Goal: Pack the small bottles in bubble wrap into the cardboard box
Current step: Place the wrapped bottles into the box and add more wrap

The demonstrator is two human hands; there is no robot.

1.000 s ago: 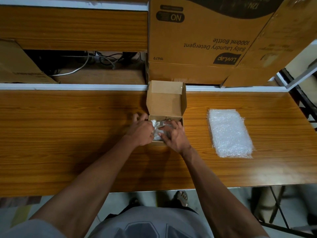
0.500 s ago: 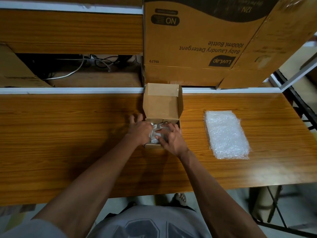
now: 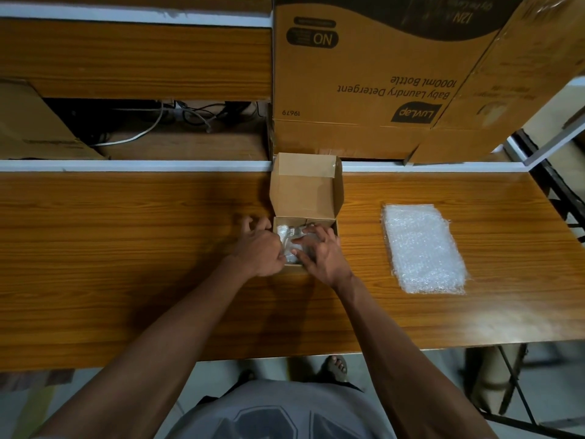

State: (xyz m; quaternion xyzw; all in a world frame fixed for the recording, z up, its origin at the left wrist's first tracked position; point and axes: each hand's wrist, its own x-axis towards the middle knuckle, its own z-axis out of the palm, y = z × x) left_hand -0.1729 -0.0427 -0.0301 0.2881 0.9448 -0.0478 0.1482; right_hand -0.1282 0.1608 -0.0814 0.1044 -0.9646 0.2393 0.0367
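1. The small cardboard box (image 3: 305,198) is sitting at the centre of the frame on the wooden desk (image 3: 126,248), with its lid standing open toward the top of the frame.
2. A bubble-wrapped bundle (image 3: 289,240), most likely the small bottles, is lying inside the box; the individual bottles are too hidden by wrap and hands to count.
3. The left hand (image 3: 258,251) is bracing the left wall of the box, its fingers (image 3: 250,221) reaching past the outside edge while the thumb side is pressing at the wrap; whether it is pinching the wrap I cannot tell.
4. The right hand (image 3: 319,255) is lying over the right part of the contents, its fingers (image 3: 311,231) spread and pressing down on the bundle rather than clenching around it.
5. A flat stack of bubble wrap sheets (image 3: 422,248) is lying untouched well apart, at the right of the frame.
6. A large LuvLap detergent carton (image 3: 364,74) is standing behind, at the upper right.
7. Judging from this, the wrapping and placing seem largely done, and the person is tucking the load in.
8. What appears left is settling the bundle below the rim and folding the lid shut; whether more bottles are waiting I cannot tell.
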